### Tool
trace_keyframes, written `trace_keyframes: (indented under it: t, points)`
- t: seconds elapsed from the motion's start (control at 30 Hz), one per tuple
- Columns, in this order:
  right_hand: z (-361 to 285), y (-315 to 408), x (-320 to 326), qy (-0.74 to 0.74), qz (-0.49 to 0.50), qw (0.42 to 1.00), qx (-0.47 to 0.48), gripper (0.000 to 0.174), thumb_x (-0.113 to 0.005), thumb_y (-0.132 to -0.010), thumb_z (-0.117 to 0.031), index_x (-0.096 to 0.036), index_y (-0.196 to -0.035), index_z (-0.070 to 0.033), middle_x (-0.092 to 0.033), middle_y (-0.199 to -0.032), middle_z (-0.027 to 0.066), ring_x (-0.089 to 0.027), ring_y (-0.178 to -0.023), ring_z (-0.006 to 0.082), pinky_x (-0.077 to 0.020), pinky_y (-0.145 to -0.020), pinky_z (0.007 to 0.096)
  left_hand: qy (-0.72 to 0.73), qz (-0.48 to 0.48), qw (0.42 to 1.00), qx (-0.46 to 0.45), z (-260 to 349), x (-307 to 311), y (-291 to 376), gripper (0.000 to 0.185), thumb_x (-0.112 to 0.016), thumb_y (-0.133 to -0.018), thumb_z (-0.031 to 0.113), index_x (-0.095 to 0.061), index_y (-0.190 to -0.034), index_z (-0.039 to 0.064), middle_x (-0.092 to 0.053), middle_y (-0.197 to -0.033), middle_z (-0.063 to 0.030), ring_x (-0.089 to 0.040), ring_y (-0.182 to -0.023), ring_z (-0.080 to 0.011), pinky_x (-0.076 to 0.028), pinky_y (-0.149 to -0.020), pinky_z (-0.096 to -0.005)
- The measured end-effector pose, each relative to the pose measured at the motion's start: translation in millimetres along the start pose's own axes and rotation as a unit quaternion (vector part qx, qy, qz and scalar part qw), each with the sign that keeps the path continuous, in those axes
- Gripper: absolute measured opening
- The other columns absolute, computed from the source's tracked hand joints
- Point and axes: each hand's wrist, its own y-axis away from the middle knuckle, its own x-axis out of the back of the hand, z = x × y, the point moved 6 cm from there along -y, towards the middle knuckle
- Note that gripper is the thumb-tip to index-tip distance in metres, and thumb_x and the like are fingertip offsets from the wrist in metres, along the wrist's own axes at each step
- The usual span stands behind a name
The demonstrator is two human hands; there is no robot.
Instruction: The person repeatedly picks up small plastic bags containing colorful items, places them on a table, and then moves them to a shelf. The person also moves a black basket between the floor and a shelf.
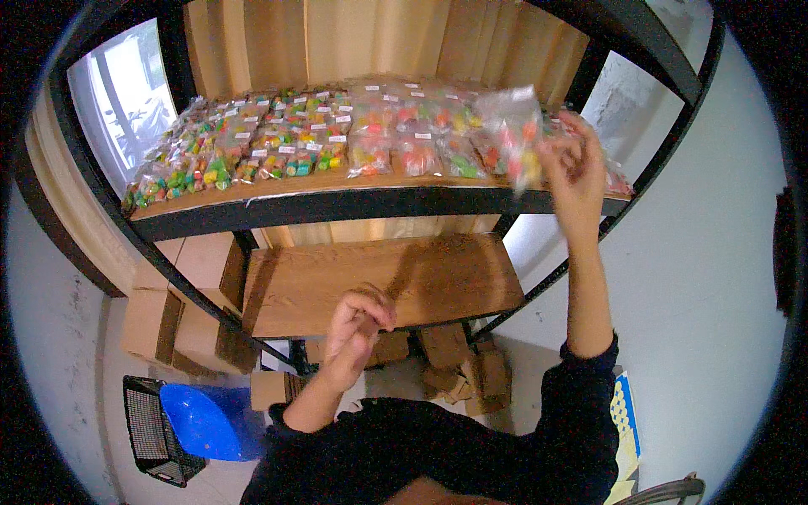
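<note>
My right hand [573,161] is raised at the right end of the upper shelf, its fingers pinching the side of a clear plastic bag [521,139]. Red, orange and yellow pieces show inside this bag, which is blurred and carries a white label. Along the wooden upper shelf [297,187] lie many similar clear bags of small colourful pieces [420,154], packed in rows. Lower down, my left hand [360,334] hovers in front of the bare lower shelf [328,271]. Its fingers are loosely curled, with nothing seen in them.
A black metal frame [379,206] carries both shelves. Cardboard boxes [208,268] are stacked at the left, and more cardboard [442,347] lies beneath the lower shelf. A blue plastic bin [202,420] and a black basket [148,429] stand on the floor. Right is a wall [688,284].
</note>
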Motion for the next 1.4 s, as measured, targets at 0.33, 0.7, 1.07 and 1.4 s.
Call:
trace_keyframes:
  t: [0.33, 0.7, 1.07, 1.4]
  points:
    - [72.4, -93.4, -14.2, 0.16, -0.009, 0.987, 0.004, 0.033, -0.057, -0.079, -0.009, -0.048, -0.11, 0.002, -0.056, -0.074, 0.0016, -0.051, -0.068, 0.0069, -0.0415, -0.062, 0.0194, 0.092, -0.332, 0.913, -0.218, 121.4, -78.0, -17.0, 0.028, -0.053, -0.083, 0.038, -0.047, -0.1, 0.016, -0.049, -0.086, 0.0013, -0.042, -0.077, -0.0134, -0.034, -0.064, -0.0308]
    - [-40.1, 64.2, -83.8, -0.014, -0.219, 0.975, 0.032, 0.019, -0.062, -0.075, -0.005, -0.054, -0.092, 0.0, -0.06, -0.089, 0.0079, -0.059, -0.074, 0.0117, -0.0481, -0.061, 0.0225, -0.112, 0.0, 0.992, 0.063, 9.5, -32.1, -56.6, 0.041, -0.044, -0.084, 0.003, -0.023, -0.118, 0.008, -0.035, -0.115, -0.009, -0.043, -0.097, -0.0157, -0.04, -0.077, -0.0271]
    - [13.3, -29.9, -28.2, 0.229, -0.109, 0.965, 0.066, 0.022, -0.056, -0.078, -0.02, -0.06, -0.092, -0.003, -0.062, -0.084, 0.0119, -0.058, -0.073, 0.0208, -0.045, -0.065, 0.0313, -0.237, 0.028, 0.971, 0.023, -3.7, -5.3, -35.6, 0.043, -0.047, -0.082, -0.007, -0.03, -0.119, 0.005, -0.035, -0.12, -0.0093, -0.047, -0.099, -0.0151, -0.045, -0.076, -0.0262]
    - [97.1, -72.8, -28.5, 0.384, -0.24, 0.889, 0.061, 0.027, -0.056, -0.079, -0.027, -0.063, -0.091, -0.004, -0.06, -0.081, 0.0133, -0.057, -0.073, 0.0243, -0.044, -0.067, 0.0323, -0.234, 0.021, 0.971, 0.047, 4.1, -3.3, -25.0, 0.039, -0.048, -0.081, -0.008, -0.039, -0.117, 0.002, -0.037, -0.122, -0.0081, -0.046, -0.107, -0.0185, -0.048, -0.077, -0.0281]
